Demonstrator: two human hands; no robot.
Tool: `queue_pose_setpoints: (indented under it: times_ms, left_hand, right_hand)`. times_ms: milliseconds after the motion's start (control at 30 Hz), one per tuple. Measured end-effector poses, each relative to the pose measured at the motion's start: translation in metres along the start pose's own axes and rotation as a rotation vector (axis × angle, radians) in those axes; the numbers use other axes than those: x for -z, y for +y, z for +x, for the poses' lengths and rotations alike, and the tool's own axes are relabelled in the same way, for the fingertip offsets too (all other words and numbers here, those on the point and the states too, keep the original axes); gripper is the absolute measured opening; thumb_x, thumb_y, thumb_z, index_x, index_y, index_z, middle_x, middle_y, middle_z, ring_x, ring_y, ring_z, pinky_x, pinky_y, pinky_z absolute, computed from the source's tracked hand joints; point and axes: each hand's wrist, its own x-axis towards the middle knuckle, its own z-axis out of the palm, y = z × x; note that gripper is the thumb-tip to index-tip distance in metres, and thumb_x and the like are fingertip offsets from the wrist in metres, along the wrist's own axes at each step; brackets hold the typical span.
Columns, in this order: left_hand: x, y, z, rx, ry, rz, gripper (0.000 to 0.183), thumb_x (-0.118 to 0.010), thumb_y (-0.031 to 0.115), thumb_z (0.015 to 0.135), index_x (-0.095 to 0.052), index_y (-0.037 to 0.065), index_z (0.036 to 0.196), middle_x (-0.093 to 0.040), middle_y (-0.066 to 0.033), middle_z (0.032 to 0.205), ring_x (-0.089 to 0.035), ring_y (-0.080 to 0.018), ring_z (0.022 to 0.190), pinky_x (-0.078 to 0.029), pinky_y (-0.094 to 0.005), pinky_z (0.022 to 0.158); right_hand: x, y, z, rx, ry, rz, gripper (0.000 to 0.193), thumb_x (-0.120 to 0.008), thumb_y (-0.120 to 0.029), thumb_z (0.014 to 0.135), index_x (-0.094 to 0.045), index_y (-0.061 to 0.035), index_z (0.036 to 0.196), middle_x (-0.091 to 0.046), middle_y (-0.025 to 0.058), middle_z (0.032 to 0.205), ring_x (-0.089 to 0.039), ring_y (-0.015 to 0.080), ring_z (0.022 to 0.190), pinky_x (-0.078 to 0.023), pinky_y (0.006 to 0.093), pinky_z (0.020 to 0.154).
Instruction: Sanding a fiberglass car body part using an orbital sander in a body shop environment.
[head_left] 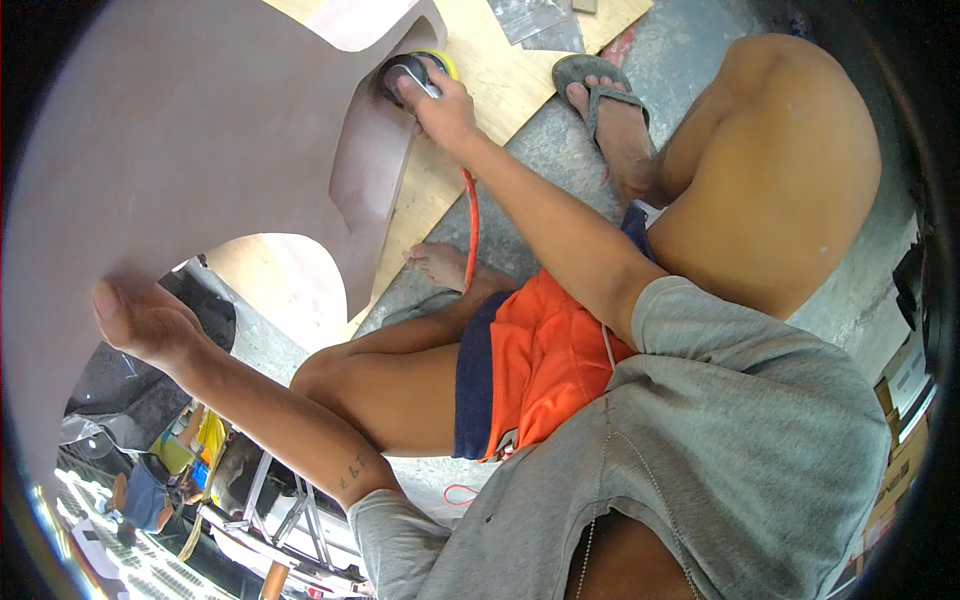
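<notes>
A large, smooth, pinkish-grey moulded panel (200, 130) with curved cut-outs fills the upper left. My right hand (447, 112) is closed around a small round sander (403, 72) with a dark body and a yellow rim. The sander rests at the panel's narrow recessed section near its right edge. From the tool a red hose (473, 215) runs down past my leg. My left hand (150, 318) grips the panel's lower edge beside the big rounded cut-out. Its thumb shows, while the other fingers are mostly hidden.
Under the panel lies a plywood sheet (510, 85) on a grey concrete floor (690, 60). A clear plastic bag (535, 22) sits at the top. My sandalled foot (615, 115) and bare foot (440, 262) are close by. Dark bags and clutter (150, 470) stand lower left, cardboard boxes (900, 470) far right.
</notes>
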Motion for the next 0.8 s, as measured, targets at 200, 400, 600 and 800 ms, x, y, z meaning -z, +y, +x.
queue_pose_setpoints:
  times_ms: [200,400,600,800]
  left_hand:
    - [-0.0028,0.0012,-0.002,-0.005,-0.004,0.013,0.06,-0.065,0.043,0.087,-0.061,-0.001,0.128,-0.061,-0.0133,0.131,-0.052,-0.0271,0.127,-0.03,-0.0428,0.115]
    - [-0.0057,0.0043,-0.0029,-0.008,0.002,0.058,0.058,-0.062,0.044,0.088,-0.061,0.001,0.127,-0.061,-0.0131,0.132,-0.052,-0.0277,0.128,-0.029,-0.0438,0.116]
    - [-0.0075,0.0028,-0.0033,-0.044,-0.005,0.053,0.064,-0.065,0.049,0.085,-0.061,0.001,0.128,-0.061,-0.0125,0.133,-0.051,-0.0274,0.13,-0.027,-0.0436,0.117]
    - [-0.0042,0.0013,-0.0026,0.007,0.018,0.055,0.066,-0.066,0.049,0.083,-0.062,0.0,0.127,-0.062,-0.0133,0.132,-0.051,-0.028,0.129,-0.027,-0.0435,0.117]
  right_hand:
    - [0.0012,-0.0039,-0.0003,-0.039,-0.023,0.033,0.063,-0.074,-0.038,0.089,-0.059,-0.0049,0.141,-0.068,0.0225,0.128,-0.065,0.0316,0.121,-0.049,0.0368,0.104]
    - [-0.0001,-0.0029,0.0011,0.009,-0.013,0.067,0.063,-0.074,-0.037,0.09,-0.059,-0.0051,0.141,-0.067,0.0223,0.13,-0.063,0.0321,0.124,-0.047,0.0375,0.107]
    - [0.0007,-0.0016,0.0028,0.009,-0.033,0.06,0.064,-0.074,-0.038,0.09,-0.058,-0.0054,0.142,-0.066,0.0232,0.132,-0.063,0.0331,0.125,-0.047,0.0383,0.107]
    - [0.0003,0.0017,0.0041,0.048,-0.016,-0.042,0.065,-0.072,-0.04,0.092,-0.055,-0.0105,0.147,-0.07,0.0127,0.1,-0.062,0.0192,0.072,-0.051,0.0316,0.066]
